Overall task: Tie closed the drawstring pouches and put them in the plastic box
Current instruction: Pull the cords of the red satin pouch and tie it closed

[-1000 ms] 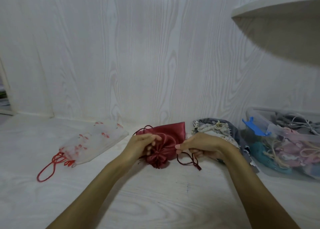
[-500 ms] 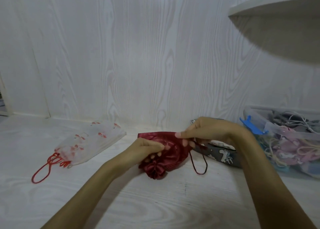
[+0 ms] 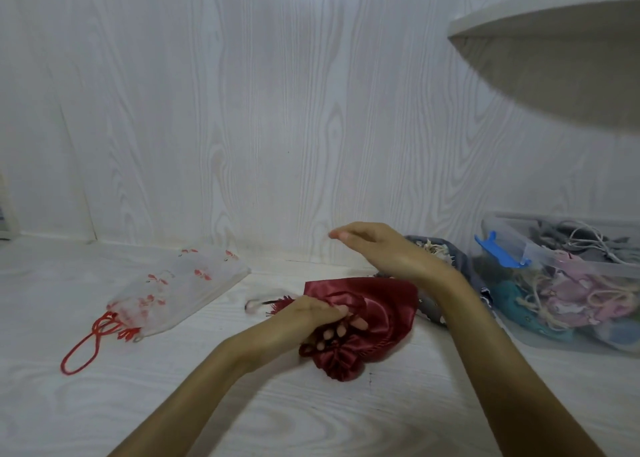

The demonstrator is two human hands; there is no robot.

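On the white wood-grain table (image 3: pixel 104 404), the left hand (image 3: pixel 311 318) grips the gathered neck of the dark red satin pouch (image 3: pixel 377 304). At one o'clock from it the right hand (image 3: pixel 377 249) hovers, fingers loosely curled, holding nothing visible. The plastic box (image 3: pixel 568 266) of pouches sits at three o'clock

Satin pouch (image 3: pixel 384 304) on surface (image 3: pixel 311 411), under left hand (image 3: pixel 311 318), its gathered neck just nearer than that hand. Right hand (image 3: pixel 384 252) above pouch's far edge, apart from it. Sheer pouch (image 3: pixel 180 287) well left of left hand, cord loop (image 3: pixel 83 349) trailing nearer. Patterned pouch (image 3: pixel 446 259) just behind right hand. Plastic box (image 3: pixel 568 283) right of right hand, pouches inside. Shelf (image 3: pixel 550 24) above, right.
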